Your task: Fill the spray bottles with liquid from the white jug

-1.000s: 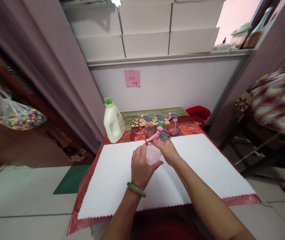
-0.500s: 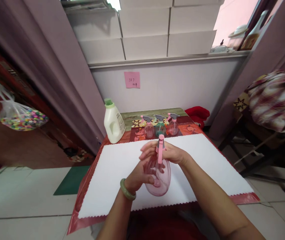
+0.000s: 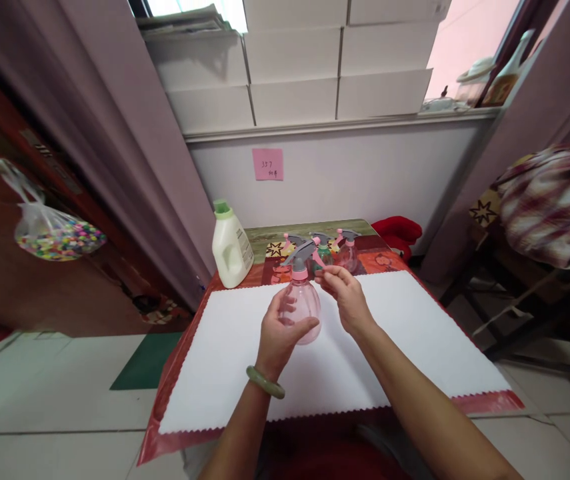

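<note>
My left hand (image 3: 282,330) is wrapped round the clear pink body of a spray bottle (image 3: 307,300), fingers behind it and thumb across the front. The bottle is held upright above the white mat (image 3: 389,360). Its grey spray head (image 3: 301,255) is turned with the pink nozzle and trigger (image 3: 321,259) toward the right. At the trigger's lower end, my right hand (image 3: 345,293) has its thumb and fingertips pinched together. Behind stand more spray bottles: a green one (image 3: 323,259), a pink one (image 3: 347,257) and another partly hidden one.
A white detergent bottle (image 3: 232,250) with a green cap stands at the table's back left. Red patterned cloth (image 3: 379,260) covers the table under the mat. To the left hangs a bag of coloured beads (image 3: 59,237); a plaid cloth (image 3: 555,207) lies at right.
The spray bottle has turned so its nozzle points right, and it has moved farther from me. My right hand has shifted from the bottle's neck to the trigger.
</note>
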The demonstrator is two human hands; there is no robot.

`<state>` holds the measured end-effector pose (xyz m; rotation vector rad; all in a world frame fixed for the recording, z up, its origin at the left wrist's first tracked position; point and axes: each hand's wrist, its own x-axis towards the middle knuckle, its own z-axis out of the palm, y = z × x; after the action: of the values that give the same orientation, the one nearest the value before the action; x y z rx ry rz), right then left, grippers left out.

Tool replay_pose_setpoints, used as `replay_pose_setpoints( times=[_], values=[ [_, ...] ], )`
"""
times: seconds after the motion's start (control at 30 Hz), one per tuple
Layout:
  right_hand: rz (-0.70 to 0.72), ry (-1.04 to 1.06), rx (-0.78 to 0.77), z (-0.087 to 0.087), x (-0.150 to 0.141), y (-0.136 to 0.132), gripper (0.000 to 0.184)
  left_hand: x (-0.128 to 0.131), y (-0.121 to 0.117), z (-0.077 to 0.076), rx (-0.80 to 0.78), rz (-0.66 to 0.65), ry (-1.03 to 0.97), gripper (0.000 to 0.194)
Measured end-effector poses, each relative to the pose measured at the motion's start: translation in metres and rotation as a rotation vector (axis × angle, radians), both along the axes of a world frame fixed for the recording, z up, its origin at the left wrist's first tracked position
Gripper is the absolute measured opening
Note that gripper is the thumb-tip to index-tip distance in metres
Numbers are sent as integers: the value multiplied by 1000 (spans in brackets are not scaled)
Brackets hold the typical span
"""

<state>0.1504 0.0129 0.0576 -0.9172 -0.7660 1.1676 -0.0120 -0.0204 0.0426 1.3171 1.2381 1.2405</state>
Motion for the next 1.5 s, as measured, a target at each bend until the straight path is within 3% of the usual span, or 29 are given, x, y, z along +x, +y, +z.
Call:
replay_pose_setpoints(
  times=[0.17,0.27,0.33,0.47,0.53,0.6,0.67,0.8,0.9,1.0,1.1,1.23,1.5],
  values=[
    [-78,-198,72,5,-19,-4,47,8,0,-4,187,228,320,81],
    [-168,-309,63,3,-29,3,50,12,0,-6,359,283,483,80],
    [-165,-276,45,2,-31,7,49,13,0,-7,371,275,504,80],
    [93,-141,78,5,-21,7,39,6,-1,-6,149,125,336,85],
    [241,-167,113,9,-13,4,32,3,-2,-6,54,47,238,80],
    [300,-233,131,11,-6,2,31,3,-4,-7,21,32,219,73],
    [228,-309,101,10,-4,3,36,5,-5,-8,32,69,272,71],
    [-63,-444,28,0,-7,8,46,11,-5,-10,159,147,415,73],
    [-73,-398,51,-4,-7,10,44,11,-3,-10,220,170,455,73],
    [79,-231,54,2,-4,9,46,5,-1,-9,120,94,355,72],
    [202,-140,48,11,0,8,48,-3,1,-8,-33,-108,108,72],
    [232,-106,123,17,6,11,44,-10,3,-11,-154,-294,-134,71],
    [47,15,146,30,21,22,48,-13,11,-25,-44,-304,112,81]
  ],
)
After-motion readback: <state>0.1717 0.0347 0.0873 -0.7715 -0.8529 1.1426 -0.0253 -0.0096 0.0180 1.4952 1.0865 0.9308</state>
